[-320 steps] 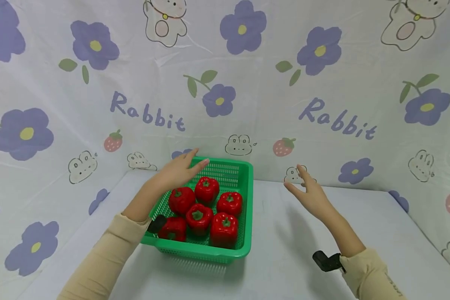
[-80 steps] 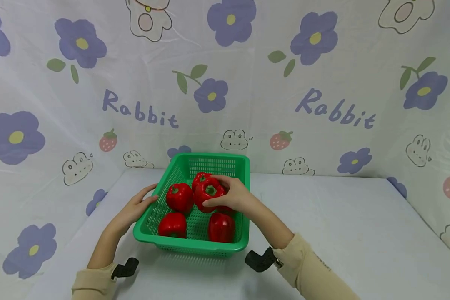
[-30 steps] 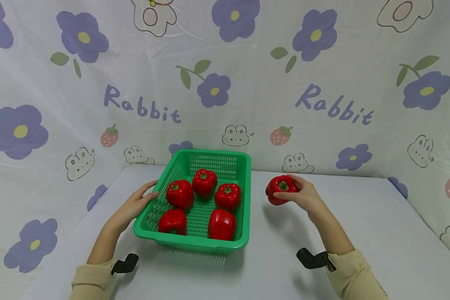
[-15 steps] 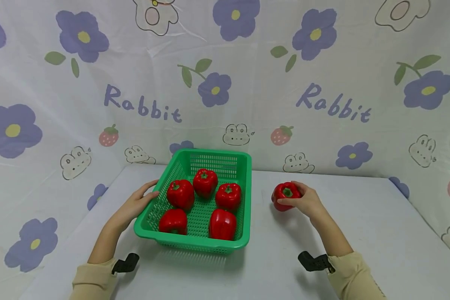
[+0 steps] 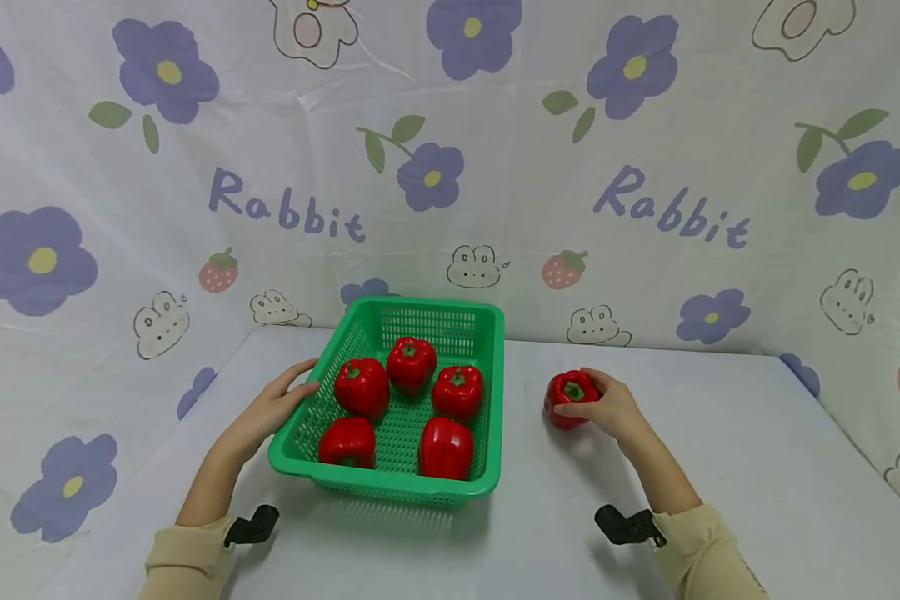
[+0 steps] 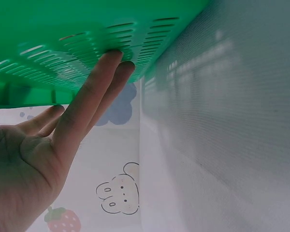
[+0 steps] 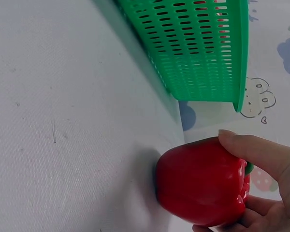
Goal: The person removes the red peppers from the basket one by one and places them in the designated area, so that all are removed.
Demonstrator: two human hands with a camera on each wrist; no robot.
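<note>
Head cam: the right hand is curled round one red pepper and grips it. That pepper sits on the white table, just beside the green basket on its right side, w/ a small gap between them. Right wrist cam shows it too: pepper is down on the table, thumb on top, fingers under & round it, basket wall near but not touching.

Left hand lies flat vs. the basket's left wall. Left wrist cam: its fingers are straight and press on the green side, not curled round anything.

Inside the basket are 5 more red peppers: three in the back row, two in front.

How far along? Looks like peppers go out of the basket onto the table, one by one. So 1 is out, but the hand has not let go of it yet. 5 are left inside, so most of the job is still to do, I think.
</note>
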